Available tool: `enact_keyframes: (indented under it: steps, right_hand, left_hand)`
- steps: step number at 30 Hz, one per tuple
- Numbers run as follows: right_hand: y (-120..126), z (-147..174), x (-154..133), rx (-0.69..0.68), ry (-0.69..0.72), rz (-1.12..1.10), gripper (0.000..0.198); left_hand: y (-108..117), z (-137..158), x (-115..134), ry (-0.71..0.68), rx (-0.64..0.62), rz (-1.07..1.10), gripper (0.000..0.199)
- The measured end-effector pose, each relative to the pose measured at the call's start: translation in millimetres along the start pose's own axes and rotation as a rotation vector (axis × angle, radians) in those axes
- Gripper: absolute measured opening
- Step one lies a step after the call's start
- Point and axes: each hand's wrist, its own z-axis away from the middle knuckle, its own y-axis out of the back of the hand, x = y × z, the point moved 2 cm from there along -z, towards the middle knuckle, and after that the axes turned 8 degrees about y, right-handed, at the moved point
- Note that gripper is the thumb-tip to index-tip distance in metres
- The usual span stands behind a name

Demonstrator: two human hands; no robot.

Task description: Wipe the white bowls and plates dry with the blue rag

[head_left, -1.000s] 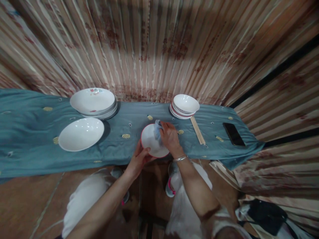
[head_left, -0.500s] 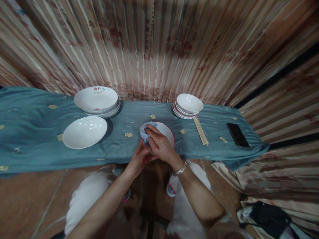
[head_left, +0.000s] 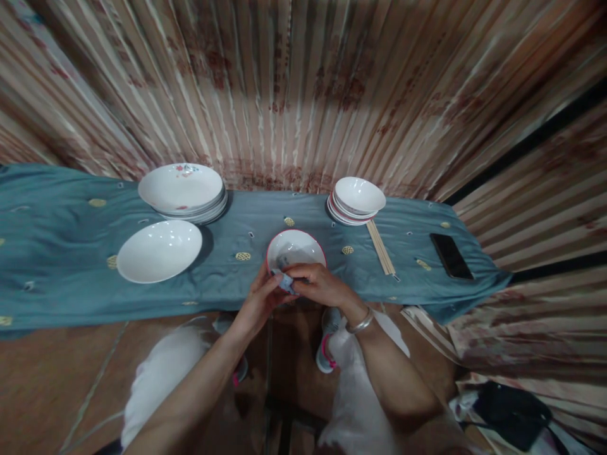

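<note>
A white bowl with a red rim [head_left: 303,248] is held at the near edge of the cloth-covered table, its inside facing up. My left hand [head_left: 266,292] grips the bowl's near left side, the thumb by the rim. In my right hand [head_left: 320,284] is a crumpled pale blue cloth [head_left: 285,282], pinched over the bowl's near rim beside my left thumb. The fingers under the bowl are partly hidden. A silver bangle [head_left: 360,321] circles my right wrist.
Left on the blue tablecloth [head_left: 256,208] are a stack of floral plates [head_left: 183,186] and a white oval-looking dish [head_left: 160,251]. To the right stand stacked small bowls [head_left: 358,197], several chopsticks [head_left: 380,248] and a black phone [head_left: 451,256]. A pleated curtain [head_left: 294,95] hangs behind.
My right hand has moved the cloth from the bowl's far left side down to its near rim, uncovering the inside. My left hand still holds the bowl.
</note>
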Motion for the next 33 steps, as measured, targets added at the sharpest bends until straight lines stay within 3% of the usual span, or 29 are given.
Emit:
enact_keyframes:
  steps: [3, 8, 12, 17, 25, 33]
  right_hand:
    - [3, 4, -2, -0.05, -0.03, 0.104, 0.018]
    - [5, 9, 2, -0.044, -0.097, 0.458, 0.022]
    - [5, 8, 13, 0.046, -0.204, 0.659, 0.025]
    - [9, 3, 25, 0.275, -0.237, 0.82, 0.025]
    - [11, -6, 28, 0.46, -0.222, 0.746, 0.028]
    - [4, -9, 39, 0.46, -0.031, 0.415, 0.042]
  left_hand:
    - [0, 0, 0, -0.022, 0.022, -0.038, 0.067]
    - [-2, 0, 4, -0.101, 0.07, -0.074, 0.071]
    - [-3, -1, 3, -0.104, 0.092, -0.091, 0.076]
    - [-5, -2, 1, -0.086, 0.078, -0.087, 0.077]
    - [-8, -1, -1, -0.031, 0.025, -0.038, 0.072]
    - [-6, 0, -2, -0.006, -0.02, -0.001, 0.071]
